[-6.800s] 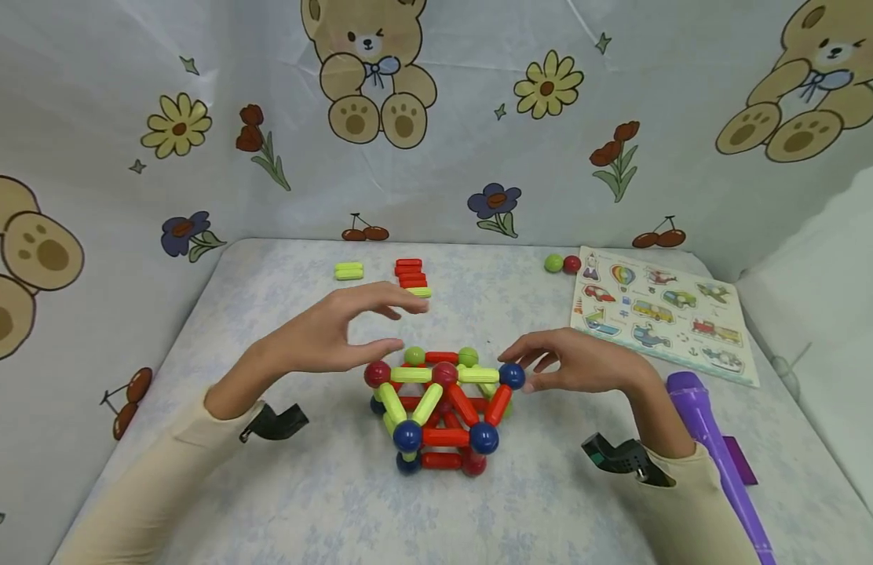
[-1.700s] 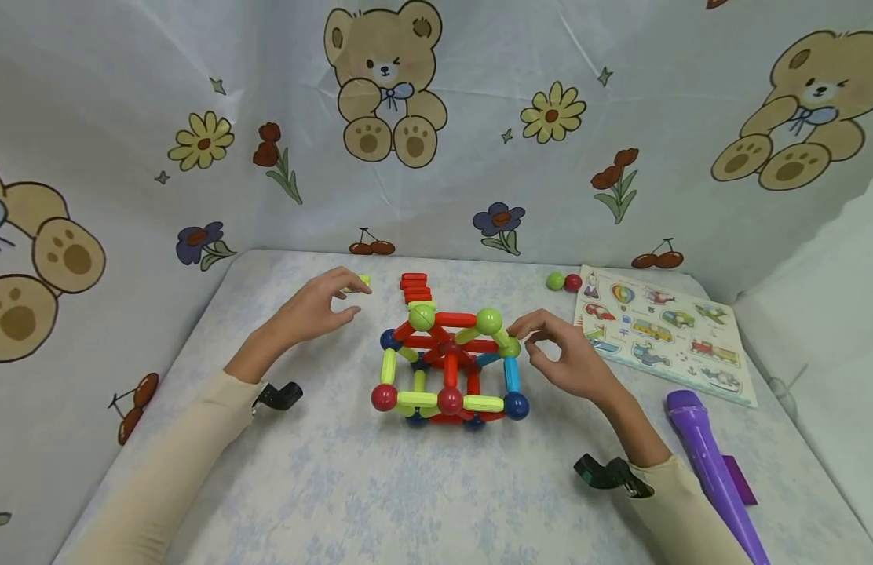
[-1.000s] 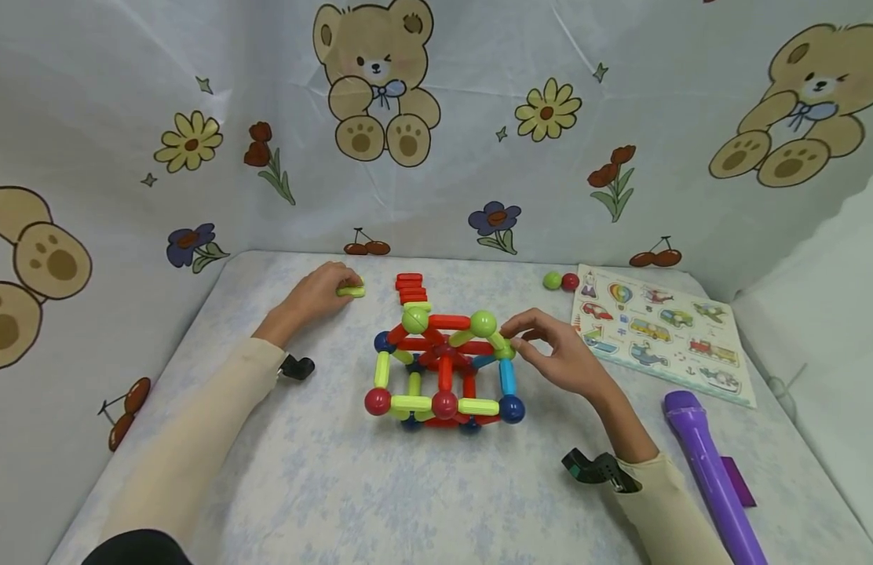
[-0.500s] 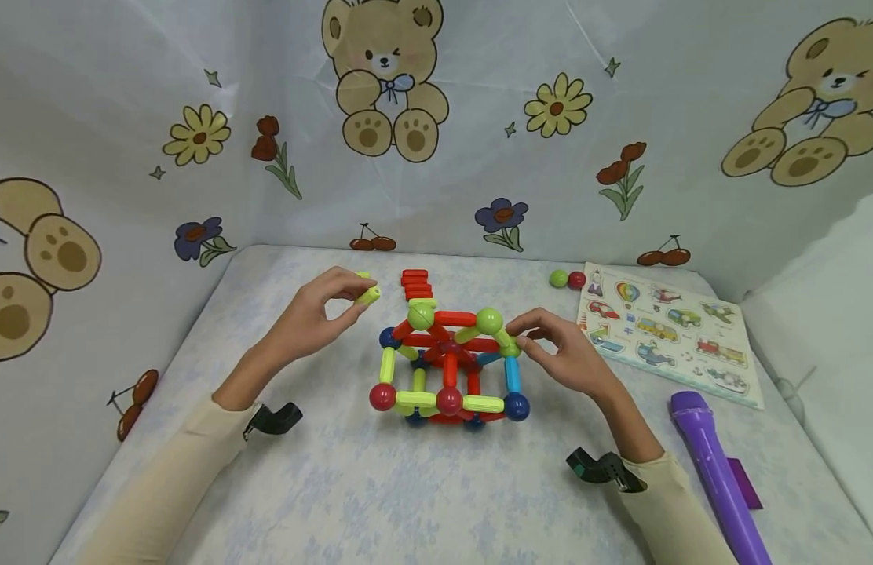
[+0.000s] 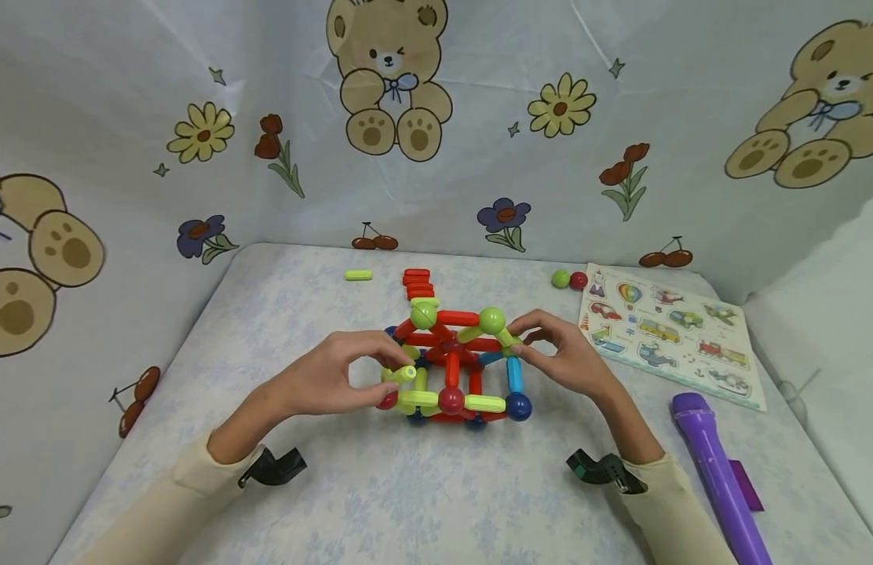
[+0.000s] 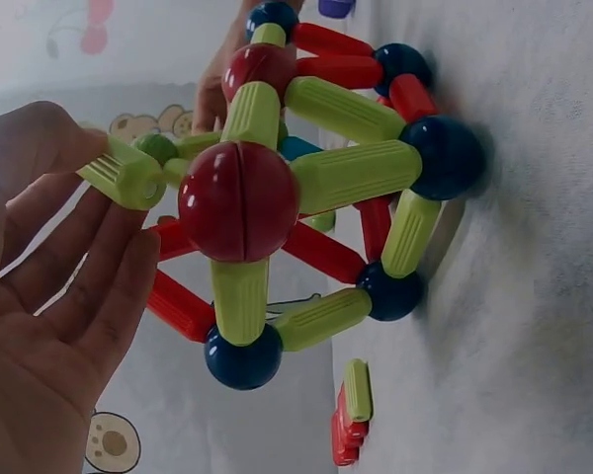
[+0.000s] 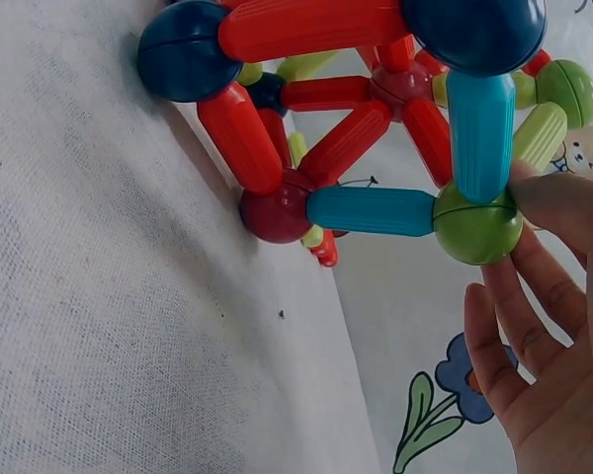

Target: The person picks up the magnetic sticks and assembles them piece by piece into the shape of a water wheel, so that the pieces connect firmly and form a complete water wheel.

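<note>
A ball-and-rod building toy structure (image 5: 451, 400) of red, blue and green balls joined by rods stands on the table in the head view. My left hand (image 5: 337, 373) pinches a yellow-green building rod (image 5: 406, 374) between thumb and fingers at the structure's left side. In the left wrist view that rod (image 6: 126, 175) points toward the structure, beside a large red ball (image 6: 239, 201). My right hand (image 5: 567, 353) pinches a green ball (image 7: 477, 222) at the structure's right corner, where blue rods (image 7: 371, 211) meet.
Behind the structure lie a loose yellow-green rod (image 5: 359, 275) and a row of red rods (image 5: 417, 282). A green ball (image 5: 560, 278) and a red ball (image 5: 578, 280) sit beside a picture board (image 5: 666, 333). A purple toy microphone (image 5: 715, 471) lies at the right.
The structure was turned around earlier. My left hand then reached to the back left, took one yellow-green rod and brought it to the structure. My right hand has stayed at the green ball lately.
</note>
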`<state>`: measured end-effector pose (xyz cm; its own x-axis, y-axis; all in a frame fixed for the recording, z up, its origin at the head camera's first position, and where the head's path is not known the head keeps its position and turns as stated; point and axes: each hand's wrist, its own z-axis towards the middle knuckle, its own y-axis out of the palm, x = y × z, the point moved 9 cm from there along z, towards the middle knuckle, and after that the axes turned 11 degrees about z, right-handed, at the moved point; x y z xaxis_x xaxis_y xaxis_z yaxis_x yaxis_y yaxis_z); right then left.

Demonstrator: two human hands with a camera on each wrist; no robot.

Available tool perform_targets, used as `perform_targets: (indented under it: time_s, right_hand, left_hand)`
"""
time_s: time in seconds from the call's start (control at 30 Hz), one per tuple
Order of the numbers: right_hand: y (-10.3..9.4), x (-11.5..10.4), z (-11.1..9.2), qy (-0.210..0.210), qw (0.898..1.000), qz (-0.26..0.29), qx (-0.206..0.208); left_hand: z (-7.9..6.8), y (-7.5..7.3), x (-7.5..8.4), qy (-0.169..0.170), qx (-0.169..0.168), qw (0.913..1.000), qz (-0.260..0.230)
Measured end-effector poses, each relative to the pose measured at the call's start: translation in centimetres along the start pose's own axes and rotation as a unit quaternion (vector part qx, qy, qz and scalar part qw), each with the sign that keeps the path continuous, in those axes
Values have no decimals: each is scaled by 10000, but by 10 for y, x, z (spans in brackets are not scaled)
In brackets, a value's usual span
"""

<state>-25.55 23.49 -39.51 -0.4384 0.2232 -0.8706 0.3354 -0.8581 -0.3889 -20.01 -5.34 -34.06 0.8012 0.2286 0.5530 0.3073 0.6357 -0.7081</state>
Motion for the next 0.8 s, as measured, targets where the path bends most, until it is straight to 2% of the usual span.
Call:
perform_targets:
  time_s: [0.2, 0.47, 0.53, 0.63, 0.7, 0.8]
  right_hand:
    - [1, -1, 0, -42, 10000, -16, -8]
    - [2, -2, 0, -55, 10000, -13, -34]
    - [2, -2, 0, -49, 10000, 9, -50]
    - [2, -2, 0, -19, 10000, 36, -49]
    - [1, -2, 0, 12, 10000, 53, -31]
    - [2, -1, 0, 57, 10000, 74, -24]
  left_hand:
    - [-2, 13, -6, -254, -276, 9991, -180]
    - [-1, 12, -7, -190, -288, 9992, -217]
    - [2, 5, -8, -86, -198, 9997, -143]
    - [11, -14, -16, -43, 59, 9999, 81]
    - [20, -29, -29, -166, 267, 9990, 312]
    - [37, -49, -59, -530, 567, 9952, 605]
